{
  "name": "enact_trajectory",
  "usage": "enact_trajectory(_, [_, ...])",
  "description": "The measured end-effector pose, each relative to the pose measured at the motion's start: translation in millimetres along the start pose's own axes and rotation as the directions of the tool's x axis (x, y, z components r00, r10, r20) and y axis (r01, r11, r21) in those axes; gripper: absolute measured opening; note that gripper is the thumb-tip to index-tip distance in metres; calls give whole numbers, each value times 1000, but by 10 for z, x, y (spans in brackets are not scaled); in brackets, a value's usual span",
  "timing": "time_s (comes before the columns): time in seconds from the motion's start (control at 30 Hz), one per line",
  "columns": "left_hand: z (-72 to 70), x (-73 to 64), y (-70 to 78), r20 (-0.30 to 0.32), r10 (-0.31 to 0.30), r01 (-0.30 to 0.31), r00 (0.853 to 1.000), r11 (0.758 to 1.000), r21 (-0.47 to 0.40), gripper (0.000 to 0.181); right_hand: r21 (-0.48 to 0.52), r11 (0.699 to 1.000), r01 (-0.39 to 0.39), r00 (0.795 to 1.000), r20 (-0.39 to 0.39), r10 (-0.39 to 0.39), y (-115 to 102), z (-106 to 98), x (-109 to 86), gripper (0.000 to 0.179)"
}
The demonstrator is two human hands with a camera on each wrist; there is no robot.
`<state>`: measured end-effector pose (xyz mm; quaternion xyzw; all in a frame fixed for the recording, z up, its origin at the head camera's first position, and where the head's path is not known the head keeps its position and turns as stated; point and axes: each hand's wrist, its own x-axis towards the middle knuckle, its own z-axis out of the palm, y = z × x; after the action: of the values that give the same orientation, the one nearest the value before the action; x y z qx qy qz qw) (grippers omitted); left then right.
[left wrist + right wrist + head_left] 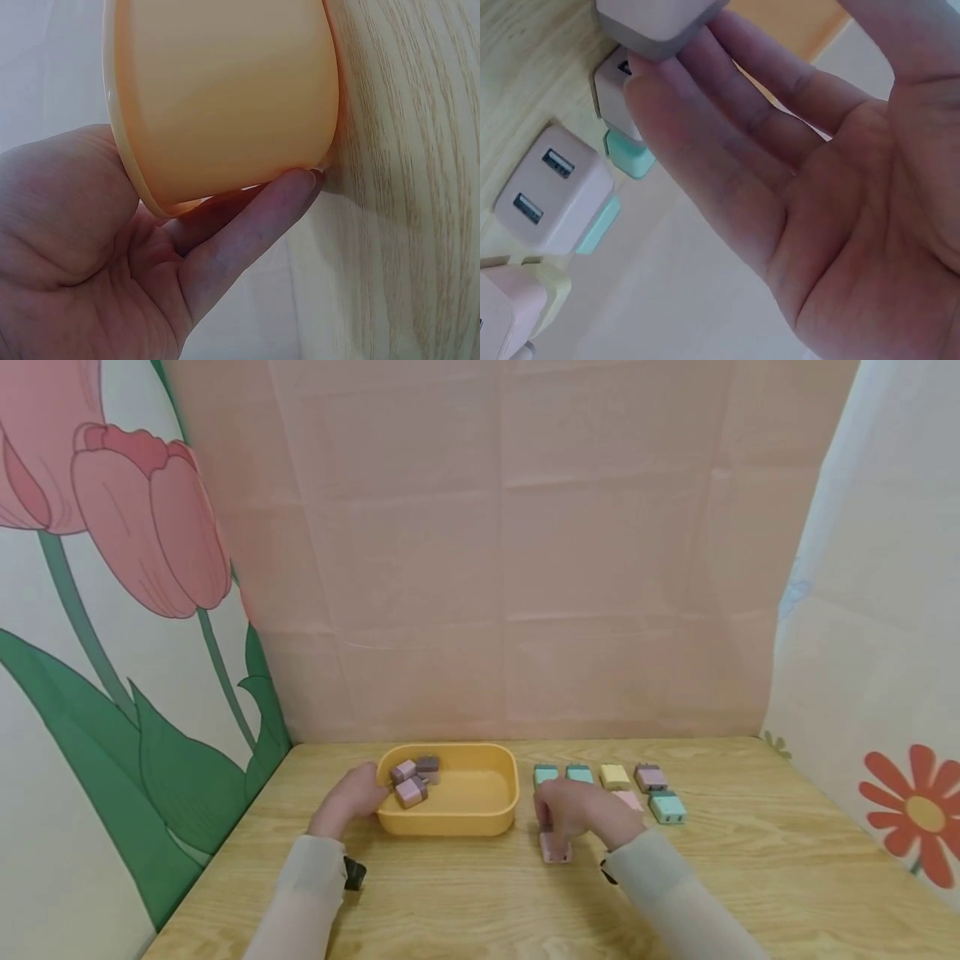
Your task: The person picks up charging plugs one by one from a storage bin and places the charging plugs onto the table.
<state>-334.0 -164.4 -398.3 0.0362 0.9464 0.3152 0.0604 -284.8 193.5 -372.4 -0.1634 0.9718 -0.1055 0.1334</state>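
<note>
At the left end of a yellow plastic tub, my left hand grips the rim, its fingers lying along the outside of the wall. Several pink-and-mauve USB chargers lie together in the tub's left part. Right of the tub, my right hand reaches down and pinches a pink-and-mauve USB charger, low over the table. In the right wrist view, the fingertips meet that charger at the top edge; the thumb's tip is out of frame.
Behind and right of my right hand sit more chargers in rows: mint ones, a yellow one, a mauve one, a pink one and a mint one. A pink sheet hangs at the wooden table's back edge.
</note>
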Motion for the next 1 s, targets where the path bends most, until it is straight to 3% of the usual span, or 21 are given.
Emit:
enact_trajectory(0.67, [21,63,-34,-10,2,-2,1000,1000,7,30,28,1000,3,1000,17,-3,56,-25,-4,33])
enact_trajectory(1.0, [3,16,-9,-10,5,-5,1000,1000,25,32,82,997,10,998,-64,-5,138,-162,-27,32])
